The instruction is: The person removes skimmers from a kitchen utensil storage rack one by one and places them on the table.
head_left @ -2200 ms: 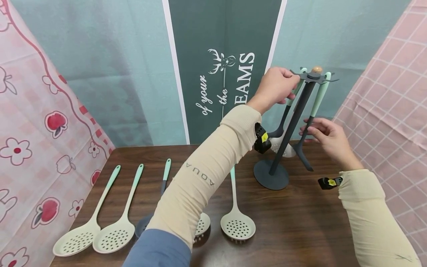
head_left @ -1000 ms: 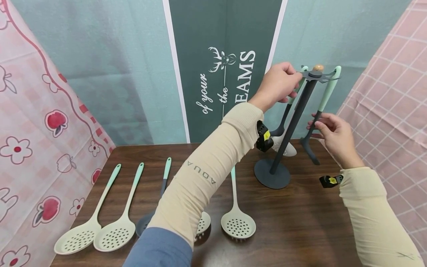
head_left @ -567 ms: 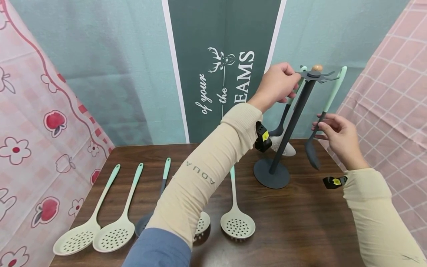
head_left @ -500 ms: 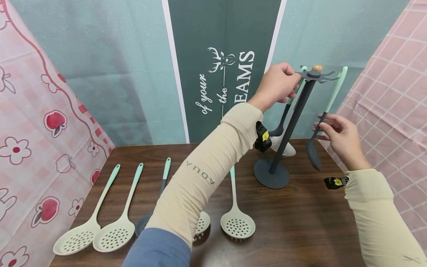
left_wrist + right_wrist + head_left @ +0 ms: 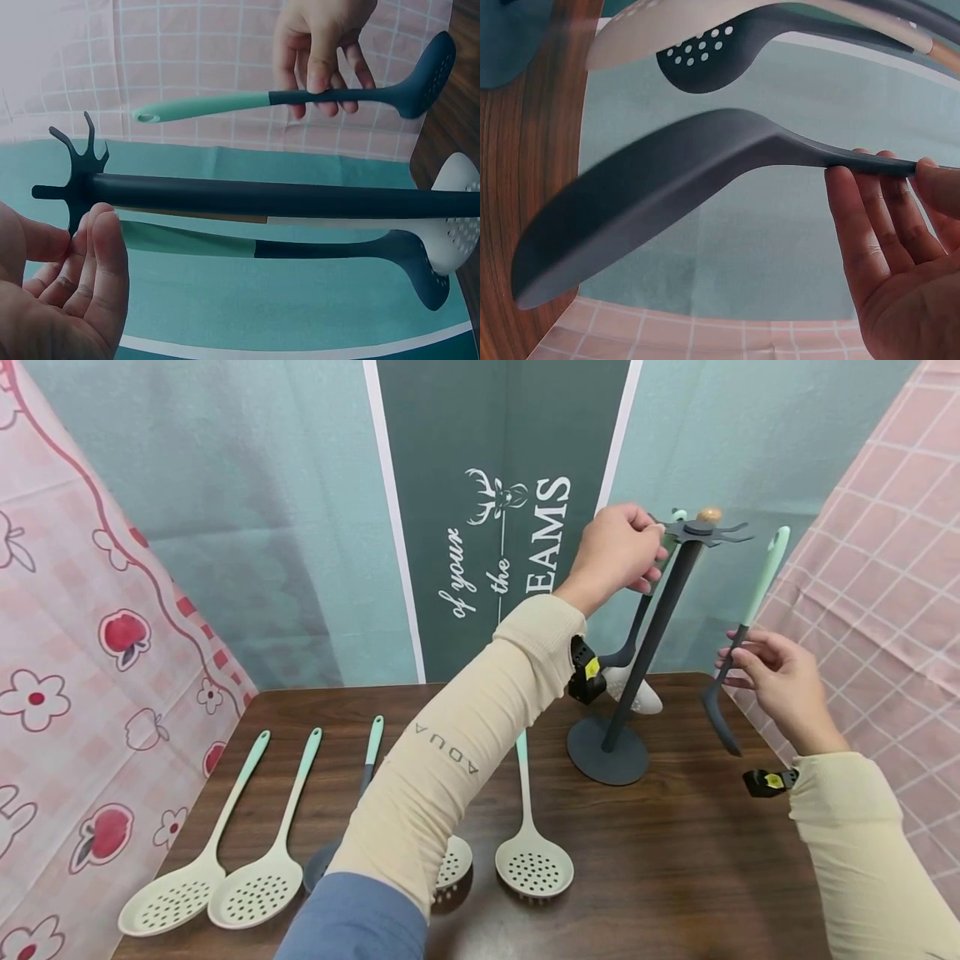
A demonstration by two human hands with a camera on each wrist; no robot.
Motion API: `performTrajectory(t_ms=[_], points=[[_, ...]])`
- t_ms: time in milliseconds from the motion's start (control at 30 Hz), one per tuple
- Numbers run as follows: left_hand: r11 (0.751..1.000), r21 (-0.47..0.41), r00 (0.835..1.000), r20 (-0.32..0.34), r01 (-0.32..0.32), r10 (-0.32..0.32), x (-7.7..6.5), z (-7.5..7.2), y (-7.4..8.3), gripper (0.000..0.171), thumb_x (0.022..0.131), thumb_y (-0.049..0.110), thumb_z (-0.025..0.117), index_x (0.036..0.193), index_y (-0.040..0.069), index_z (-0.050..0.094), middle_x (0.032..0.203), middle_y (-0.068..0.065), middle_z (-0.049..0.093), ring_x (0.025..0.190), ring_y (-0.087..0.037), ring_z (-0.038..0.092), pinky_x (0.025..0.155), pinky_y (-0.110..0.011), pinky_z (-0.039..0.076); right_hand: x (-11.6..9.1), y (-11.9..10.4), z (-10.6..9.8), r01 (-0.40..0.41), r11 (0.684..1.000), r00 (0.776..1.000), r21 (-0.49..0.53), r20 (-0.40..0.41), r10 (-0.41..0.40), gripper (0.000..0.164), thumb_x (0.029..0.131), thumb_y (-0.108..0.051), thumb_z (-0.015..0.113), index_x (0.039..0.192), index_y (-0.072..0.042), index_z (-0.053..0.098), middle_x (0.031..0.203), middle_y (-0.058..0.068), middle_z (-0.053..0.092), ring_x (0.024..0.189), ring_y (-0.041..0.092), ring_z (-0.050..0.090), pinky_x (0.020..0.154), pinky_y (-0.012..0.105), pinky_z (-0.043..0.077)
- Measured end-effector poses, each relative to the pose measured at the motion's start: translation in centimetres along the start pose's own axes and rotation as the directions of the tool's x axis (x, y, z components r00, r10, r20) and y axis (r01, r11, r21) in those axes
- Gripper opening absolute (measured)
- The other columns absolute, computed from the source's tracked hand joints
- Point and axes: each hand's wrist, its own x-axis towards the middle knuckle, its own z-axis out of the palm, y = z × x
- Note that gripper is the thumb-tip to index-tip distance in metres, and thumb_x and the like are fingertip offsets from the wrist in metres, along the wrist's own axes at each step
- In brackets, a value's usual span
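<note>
My right hand (image 5: 787,685) pinches the dark shaft of a skimmer (image 5: 765,578) with a mint handle. It hangs head down in the air, right of the dark grey utensil stand (image 5: 651,647) and apart from its hooks. Small holes in its dark head (image 5: 435,75) show in the left wrist view. My left hand (image 5: 618,547) pinches a hook arm at the stand's top, on the left side. Another dark skimmer (image 5: 330,249) and a white skimmer (image 5: 643,693) hang on the stand. My left hand partly covers the mint handle there.
On the brown table (image 5: 660,860) lie several skimmers, among them two white ones (image 5: 258,889) at the left and one (image 5: 534,864) in the middle. My left sleeve (image 5: 457,718) hides part of the row. Pink cloth (image 5: 862,585) stands close on the right.
My right hand has taken the dark skimmer off the right hook and moved it right, then slightly down, away from the stand. My left hand keeps its hold at the top.
</note>
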Motion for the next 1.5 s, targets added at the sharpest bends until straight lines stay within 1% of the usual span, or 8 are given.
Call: performTrajectory(t_ms=[433,533,733,900,1100,1333,1400,1500], points=[[1.0,0.011,1.0,0.014,0.017,-0.017,0.3,-0.3,0.0,0.02,0.105,0.019,0.058,0.088,0.01,0.06,0.087,0.0,0.074,0.057,-0.01,0.064,0.053,-0.021,0.055,-0.6,0.7,-1.5,-0.02,0.993,0.999,0.118,0.036,0.016,0.027,0.098,0.01,0.056,0.112,-0.008,0.07,0.09,-0.001,0.076,0.079,0.008,0.074,0.066,0.023,0.059],[1.0,0.009,1.0,0.013,0.019,-0.019,0.4,-0.3,0.0,0.02,0.105,0.019,0.058,0.088,0.01,0.06,0.09,-0.001,0.075,0.057,-0.01,0.063,0.053,-0.021,0.055,-0.9,1.0,-2.0,-0.04,0.992,0.999,0.117,0.038,0.036,0.028,0.098,0.011,0.056,0.11,-0.009,0.072,0.088,-0.001,0.076,0.079,0.007,0.074,0.065,0.023,0.059],[1.0,0.001,1.0,0.015,0.015,-0.015,0.4,-0.3,-0.1,0.019,0.105,0.018,0.058,0.088,0.01,0.06,0.081,0.002,0.072,0.057,-0.01,0.064,0.053,-0.021,0.055,-1.6,1.4,-3.2,-0.092,0.993,0.994,0.079,0.057,0.088,0.029,0.098,0.01,0.057,0.105,-0.014,0.072,0.087,-0.003,0.076,0.076,0.006,0.073,0.063,0.023,0.059],[1.0,0.002,1.0,0.014,0.015,-0.015,0.4,-0.4,-0.2,0.018,0.105,0.019,0.059,0.089,0.012,0.061,0.077,0.004,0.069,0.057,-0.01,0.063,0.053,-0.021,0.055,-2.1,2.0,-4.3,-0.138,0.989,0.987,-0.056,0.07,0.142,0.037,0.099,0.008,0.056,0.103,-0.025,0.071,0.085,-0.011,0.074,0.074,0.0,0.071,0.061,0.021,0.058],[1.0,0.006,1.0,0.016,0.008,-0.008,0.4,-0.4,-0.1,0.018,0.105,0.019,0.059,0.089,0.012,0.062,0.076,0.005,0.069,0.057,-0.009,0.063,0.053,-0.02,0.054,-2.7,3.1,-5.7,-0.179,0.952,0.973,-0.248,0.097,0.208,0.043,0.102,0.005,0.054,0.099,-0.037,0.066,0.083,-0.02,0.071,0.069,-0.001,0.069,0.06,0.018,0.057],[1.0,0.009,1.0,0.01,0.003,-0.004,0.4,-0.4,-0.1,0.017,0.105,0.019,0.059,0.09,0.011,0.063,0.075,0.005,0.068,0.057,-0.009,0.063,0.053,-0.02,0.054,-3.9,4.8,-7.5,-0.228,0.929,0.953,-0.292,0.13,0.275,0.046,0.103,0.004,0.051,0.095,-0.039,0.065,0.08,-0.018,0.071,0.067,0.003,0.069,0.06,0.021,0.057],[1.0,0.008,1.0,0.008,0.006,-0.006,0.5,-0.4,-0.1,0.017,0.105,0.019,0.059,0.09,0.011,0.063,0.075,0.004,0.068,0.057,-0.009,0.063,0.052,-0.021,0.054,-4.2,5.2,-7.8,-0.228,0.915,0.949,-0.333,0.133,0.285,0.038,0.103,0.003,0.052,0.098,-0.032,0.065,0.079,-0.018,0.071,0.067,0.001,0.068,0.06,0.021,0.058],[1.0,0.002,1.0,0.008,0.012,-0.012,0.5,-0.4,-0.1,0.017,0.105,0.019,0.059,0.09,0.011,0.063,0.075,0.004,0.068,0.057,-0.009,0.063,0.052,-0.021,0.054,-4.8,5.7,-8.2,-0.199,0.862,0.948,-0.466,0.132,0.289,0.014,0.104,0.0,0.053,0.106,-0.007,0.065,0.078,-0.015,0.071,0.066,0.0,0.067,0.058,0.023,0.058]])
